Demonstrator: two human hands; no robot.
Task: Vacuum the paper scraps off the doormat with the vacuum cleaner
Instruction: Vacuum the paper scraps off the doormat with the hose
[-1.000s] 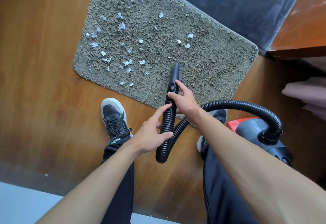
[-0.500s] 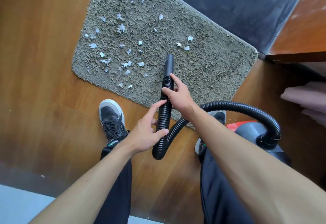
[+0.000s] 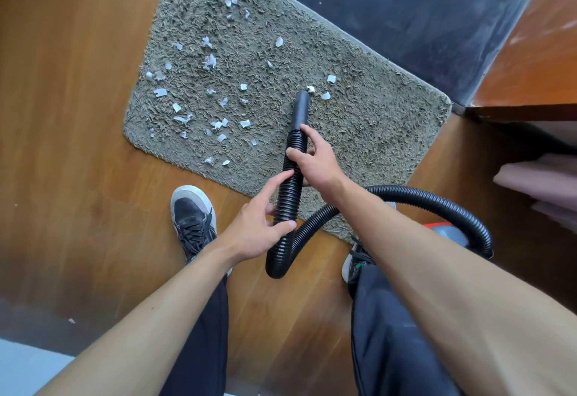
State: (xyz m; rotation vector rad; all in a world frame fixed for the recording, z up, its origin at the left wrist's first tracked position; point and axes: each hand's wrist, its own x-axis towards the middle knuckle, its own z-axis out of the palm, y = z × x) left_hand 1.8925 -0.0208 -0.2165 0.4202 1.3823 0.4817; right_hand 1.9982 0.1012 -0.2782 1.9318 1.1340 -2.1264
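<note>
A shaggy grey doormat (image 3: 359,121) lies on the wooden floor, with several white paper scraps (image 3: 215,96) strewn over its left half. The black ribbed vacuum hose (image 3: 292,189) ends in a smooth nozzle (image 3: 301,108) that points at three scraps near the mat's middle (image 3: 324,88). My right hand (image 3: 315,161) grips the hose just below the nozzle. My left hand (image 3: 259,230) holds the hose lower down, thumb and fingers around it. The hose loops back right to the vacuum cleaner body (image 3: 449,233), red and grey, mostly hidden behind my right arm.
My left shoe (image 3: 193,217) stands on the wood just before the mat; my right shoe (image 3: 356,261) is at the mat's near corner. A dark stone step (image 3: 406,21) borders the mat's far side. Wooden furniture (image 3: 530,67) stands at right.
The nozzle has slid forward over the mat toward the three scraps at its middle. Both hands kept their hold on the hose.
</note>
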